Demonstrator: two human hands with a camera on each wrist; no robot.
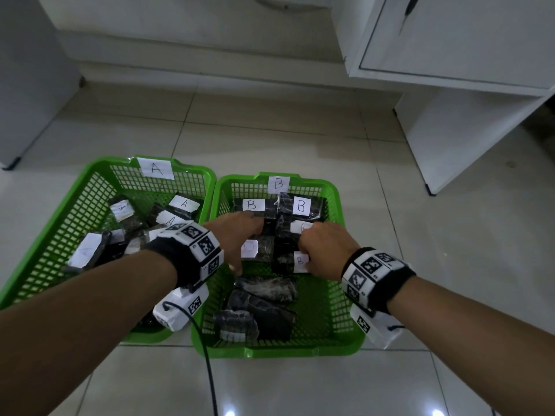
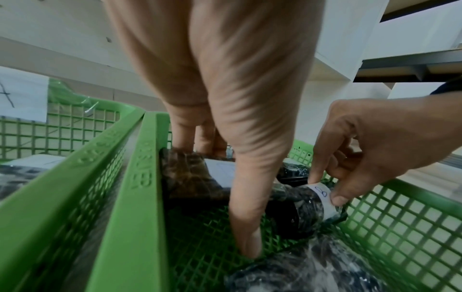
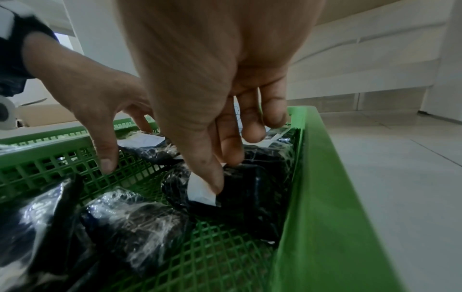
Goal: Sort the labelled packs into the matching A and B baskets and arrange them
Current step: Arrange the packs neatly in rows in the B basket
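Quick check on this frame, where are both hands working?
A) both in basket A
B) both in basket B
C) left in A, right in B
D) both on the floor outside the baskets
B: the left hand and the right hand both reach into basket B; the right hand pinches a B-labelled pack, while the left hand's fingers rest on another pack beside it.

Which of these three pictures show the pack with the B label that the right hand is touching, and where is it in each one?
Head view: the pack lies mid-basket, under the right hand.
Left wrist view: the pack is right of centre, label pinched by the right hand.
Right wrist view: the pack is at centre, under the thumb.
Shared landmark: the green basket.
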